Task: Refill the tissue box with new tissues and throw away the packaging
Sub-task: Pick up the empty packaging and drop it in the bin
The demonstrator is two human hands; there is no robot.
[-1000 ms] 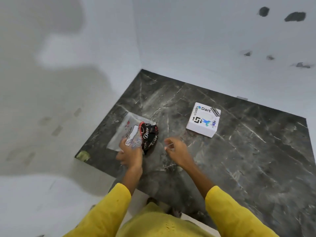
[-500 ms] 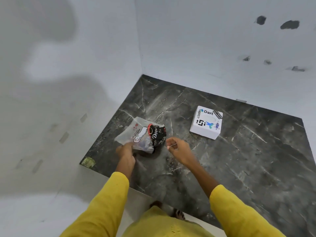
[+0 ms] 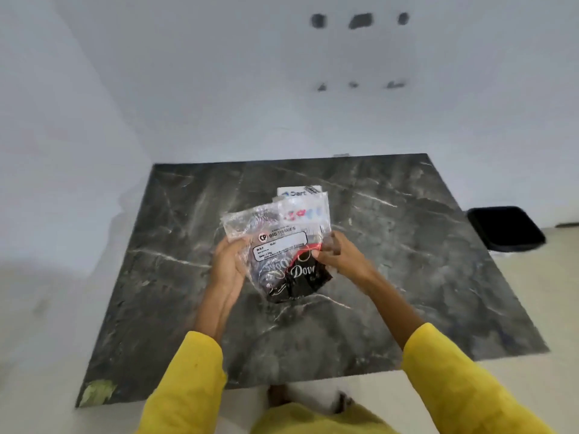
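Note:
I hold a crumpled clear plastic tissue wrapper (image 3: 279, 239), labelled "BIG TISSUES", lifted above the dark marble counter (image 3: 407, 261). A black "Dove" packet (image 3: 300, 277) shows through or behind its lower part. My left hand (image 3: 228, 264) grips the wrapper's left edge. My right hand (image 3: 341, 255) pinches its right edge. The white tissue box (image 3: 297, 192) stands on the counter behind the wrapper; only its far top edge with the "Dart" print shows, the rest is hidden.
White walls close the counter at the back and left. A black bin (image 3: 504, 228) stands on the pale floor to the right of the counter. A green-white scrap (image 3: 97, 393) lies at the counter's near left corner.
The wrapper has come up off the counter and now sits in both hands; before, only my left hand held it. The view has swung right, bringing the black bin in.

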